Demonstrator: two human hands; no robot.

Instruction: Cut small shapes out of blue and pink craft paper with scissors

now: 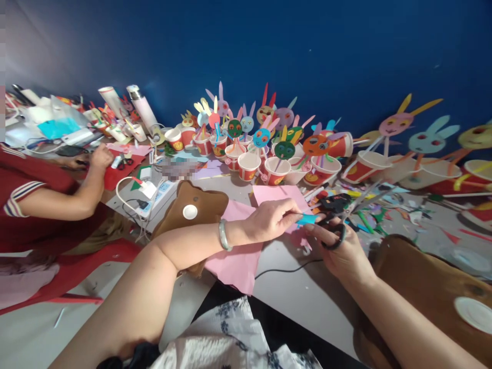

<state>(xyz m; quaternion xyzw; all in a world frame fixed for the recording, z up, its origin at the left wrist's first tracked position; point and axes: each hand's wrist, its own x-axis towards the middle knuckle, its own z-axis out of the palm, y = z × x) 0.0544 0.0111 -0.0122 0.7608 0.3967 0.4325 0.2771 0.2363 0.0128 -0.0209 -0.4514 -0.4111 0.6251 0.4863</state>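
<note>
My left hand point(277, 217) pinches a small piece of blue paper point(307, 219) by its left end. Close against the paper's other end is my right hand point(340, 248), its fingers through the black handles of a pair of scissors point(348, 210). The scissor blades point away to the upper right, off the paper. Whether the right fingertips also touch the paper I cannot tell. Below and beyond my hands lie sheets of pink paper point(234, 251) on the grey table.
Several paper cups point(249, 166) with paper rabbit faces line the blue wall. Paper scraps point(363, 223) litter the right side. A brown cushion point(415, 282) lies right, and a power strip point(163, 195) with cables left. A person in a red shirt point(38, 200) sits at far left.
</note>
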